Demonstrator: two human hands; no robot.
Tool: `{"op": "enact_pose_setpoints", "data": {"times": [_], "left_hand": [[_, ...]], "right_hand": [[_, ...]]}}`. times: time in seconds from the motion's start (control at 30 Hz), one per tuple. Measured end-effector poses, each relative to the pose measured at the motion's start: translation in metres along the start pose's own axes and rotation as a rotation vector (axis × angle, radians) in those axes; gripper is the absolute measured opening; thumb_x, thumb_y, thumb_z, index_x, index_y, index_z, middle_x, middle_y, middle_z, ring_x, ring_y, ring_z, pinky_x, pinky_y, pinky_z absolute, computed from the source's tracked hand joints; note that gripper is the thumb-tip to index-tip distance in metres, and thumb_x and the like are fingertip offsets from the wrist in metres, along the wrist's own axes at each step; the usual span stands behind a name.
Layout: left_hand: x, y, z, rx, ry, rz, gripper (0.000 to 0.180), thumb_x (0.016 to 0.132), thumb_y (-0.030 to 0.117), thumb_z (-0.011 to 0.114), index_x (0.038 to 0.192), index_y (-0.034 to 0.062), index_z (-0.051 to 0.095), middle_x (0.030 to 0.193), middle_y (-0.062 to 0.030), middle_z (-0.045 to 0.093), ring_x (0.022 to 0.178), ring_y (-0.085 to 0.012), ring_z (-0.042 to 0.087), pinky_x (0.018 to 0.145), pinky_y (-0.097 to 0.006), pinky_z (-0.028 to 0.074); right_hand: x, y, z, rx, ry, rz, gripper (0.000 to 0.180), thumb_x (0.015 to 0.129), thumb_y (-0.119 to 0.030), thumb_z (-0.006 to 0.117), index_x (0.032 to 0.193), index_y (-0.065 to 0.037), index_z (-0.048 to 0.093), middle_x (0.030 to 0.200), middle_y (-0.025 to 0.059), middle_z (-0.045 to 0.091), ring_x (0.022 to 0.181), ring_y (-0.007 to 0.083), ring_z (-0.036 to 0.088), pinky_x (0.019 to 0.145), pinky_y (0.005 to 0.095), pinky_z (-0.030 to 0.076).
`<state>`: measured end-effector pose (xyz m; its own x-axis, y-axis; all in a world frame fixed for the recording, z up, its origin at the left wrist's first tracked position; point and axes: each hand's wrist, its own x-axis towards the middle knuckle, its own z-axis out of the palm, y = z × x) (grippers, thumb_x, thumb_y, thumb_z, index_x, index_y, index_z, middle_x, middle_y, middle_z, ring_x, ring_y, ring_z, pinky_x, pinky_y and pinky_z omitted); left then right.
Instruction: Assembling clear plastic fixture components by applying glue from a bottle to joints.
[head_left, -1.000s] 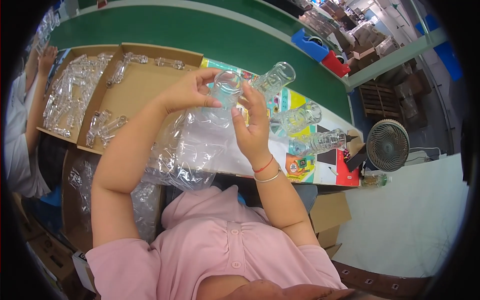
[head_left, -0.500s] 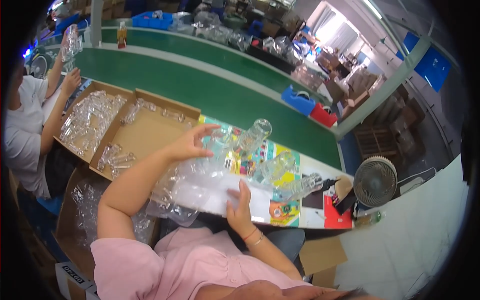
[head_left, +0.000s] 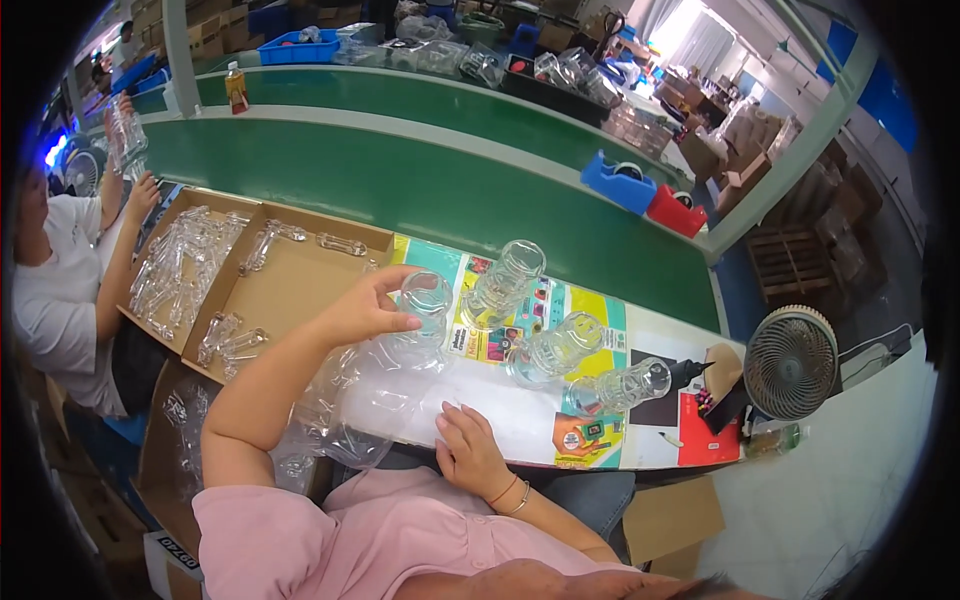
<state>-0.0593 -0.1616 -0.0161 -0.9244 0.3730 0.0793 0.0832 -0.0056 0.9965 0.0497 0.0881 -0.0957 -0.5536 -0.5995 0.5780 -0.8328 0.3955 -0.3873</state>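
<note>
My left hand (head_left: 368, 312) reaches across the table, its thumb and fingers around the upper part of a transparent glass vessel (head_left: 427, 302). A crumpled plastic bag (head_left: 375, 395) lies beneath that forearm and drapes over the near table edge. My right hand (head_left: 472, 450) rests low at the near edge, fingers loosely bent and apart, holding nothing. To the right of the held vessel stands a tall ribbed glass vessel (head_left: 505, 284). A second one (head_left: 557, 348) and a third (head_left: 620, 386) lie tilted farther right, the last beside a dark nozzle-like tip (head_left: 688, 370).
On the left, a cardboard tray (head_left: 300, 270) holds several small glass pieces. Another carton of glass pieces (head_left: 185, 265) adjoins it, near a co-worker (head_left: 70, 280) holding glass. Beyond runs a green conveyor (head_left: 400, 185) with tape dispensers (head_left: 620, 182). A fan (head_left: 791, 362) stands right.
My right hand has dropped toward the near table edge, and its raised fingers have relaxed. My left hand has closed in on the glass vessel. The whole view has shifted slightly.
</note>
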Motion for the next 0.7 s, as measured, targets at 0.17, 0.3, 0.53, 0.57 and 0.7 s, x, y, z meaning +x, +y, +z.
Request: {"op": "enact_pose_setpoints", "data": {"times": [0.17,0.3,0.53,0.57,0.7], "left_hand": [[0.0,-0.003,-0.008,-0.07,0.001,-0.001,0.07,0.071,0.013,0.074,0.132,0.0048,0.04,0.111,-0.0072,0.059,0.052,-0.0034,0.05,0.044,-0.018,0.04],[-0.007,0.005,-0.01,-0.094,-0.014,-0.252,0.076,0.066,0.026,0.079,0.129,0.0019,0.043,0.122,-0.0113,0.053,0.112,-0.0195,0.051,0.092,-0.032,0.043],[-0.004,-0.001,-0.004,-0.121,0.011,-0.077,0.081,0.064,0.039,0.079,0.127,0.0008,0.045,0.118,-0.0123,0.056,0.113,-0.0219,0.052,0.098,-0.036,0.039],[-0.004,-0.002,-0.005,-0.12,-0.003,-0.077,0.081,0.064,0.039,0.079,0.127,0.0008,0.045,0.118,-0.0123,0.056,0.113,-0.0219,0.052,0.098,-0.036,0.039],[-0.006,-0.01,-0.022,-0.13,-0.023,0.04,0.075,0.066,0.024,0.078,0.128,-0.0015,0.044,0.115,-0.0137,0.058,0.111,-0.0211,0.053,0.092,-0.036,0.045]], "right_hand": [[0.003,0.002,-0.006,0.026,-0.043,0.009,0.047,0.072,-0.002,0.063,0.116,-0.002,0.047,0.117,0.0194,0.051,0.107,0.0302,0.051,0.094,0.0453,0.04],[0.005,0.0,-0.009,0.034,-0.092,0.023,0.045,0.074,-0.004,0.062,0.117,-0.003,0.048,0.117,0.0184,0.051,0.107,0.0285,0.05,0.095,0.0454,0.039],[0.007,0.005,-0.013,0.033,-0.146,0.055,0.04,0.077,-0.008,0.061,0.116,-0.003,0.052,0.116,0.0155,0.052,0.106,0.0254,0.051,0.098,0.0446,0.036],[0.007,0.005,-0.013,0.054,-0.177,0.054,0.04,0.077,-0.009,0.06,0.115,-0.002,0.052,0.116,0.015,0.052,0.106,0.0248,0.051,0.098,0.0442,0.036],[0.006,0.008,-0.01,0.07,-0.196,0.054,0.038,0.078,-0.011,0.058,0.114,-0.001,0.053,0.116,0.0153,0.052,0.105,0.0232,0.051,0.099,0.0436,0.034]]}}
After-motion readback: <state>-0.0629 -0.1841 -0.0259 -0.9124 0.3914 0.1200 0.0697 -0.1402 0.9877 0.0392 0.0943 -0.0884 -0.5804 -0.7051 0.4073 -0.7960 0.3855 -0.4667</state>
